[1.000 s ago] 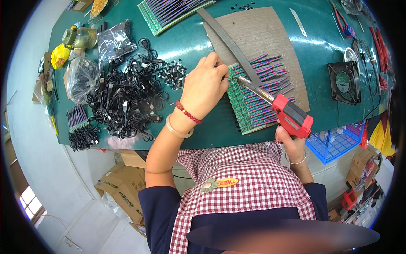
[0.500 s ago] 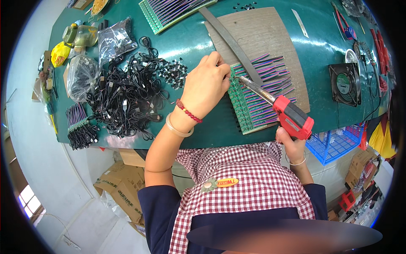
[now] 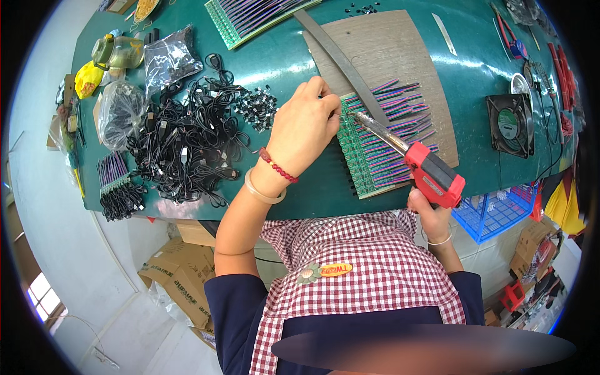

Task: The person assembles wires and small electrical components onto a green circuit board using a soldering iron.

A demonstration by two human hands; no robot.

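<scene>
A green circuit board panel (image 3: 357,164) lies on a brown board (image 3: 400,56), with several rows of thin coloured wires (image 3: 400,164) running off to its right. My right hand (image 3: 431,209) is wrapped round the handle of a red and black soldering gun (image 3: 431,176). The metal tip of the gun reaches the upper part of the panel. My left hand (image 3: 310,119) is closed at the panel's upper left edge, fingertips pinched close to the gun's tip; what they hold is hidden. A flat metal bar (image 3: 344,65) lies across the wires and the brown board.
Black cables (image 3: 181,140) are heaped left of my left hand, beside a pile of small connectors (image 3: 256,107). A second wired panel (image 3: 250,19) lies at the far side. At right stands a black fan (image 3: 509,125). A blue wire basket (image 3: 494,212) is below the table edge.
Almost nothing differs. The soldering gun has shifted very slightly, its tip still at the upper part of the panel; my left hand stays in place.
</scene>
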